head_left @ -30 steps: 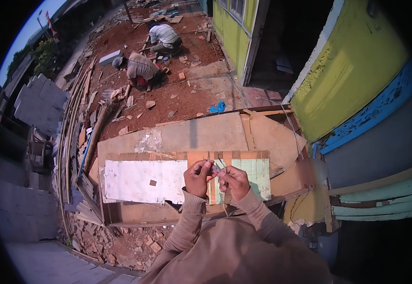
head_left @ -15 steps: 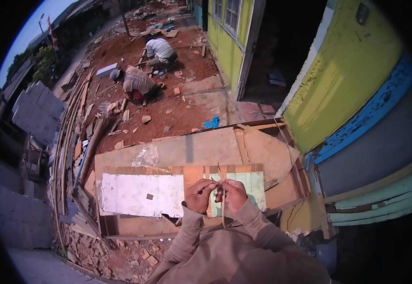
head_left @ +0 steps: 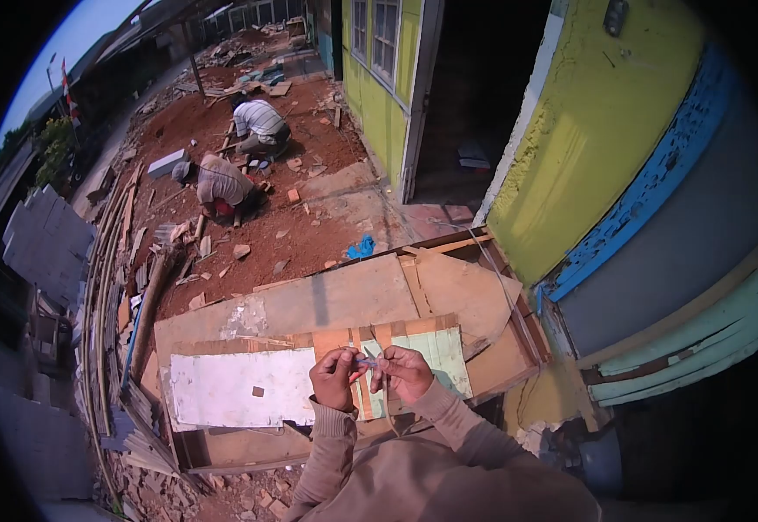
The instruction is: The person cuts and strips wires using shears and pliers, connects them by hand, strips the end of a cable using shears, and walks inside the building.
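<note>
Above a worn white-and-pale-green board, a person's left hand and right hand pinch a small, slender bluish piece between them, its details too fine to tell; a thin tan strip hangs below the right hand.

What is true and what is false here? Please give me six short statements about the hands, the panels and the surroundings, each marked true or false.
1. The left hand and right hand are far apart. False: they are close together.
2. A small bluish item shows between them. True, though it is too small to name.
3. The white panel bears a small brown square. True.
4. The pale green panel lies left of the white panel in the picture. False: it lies to the right.
5. Two people crouch on the reddish ground. True.
6. The bright blue crumpled item lies on the white panel. False: it lies beyond the panels.
</note>
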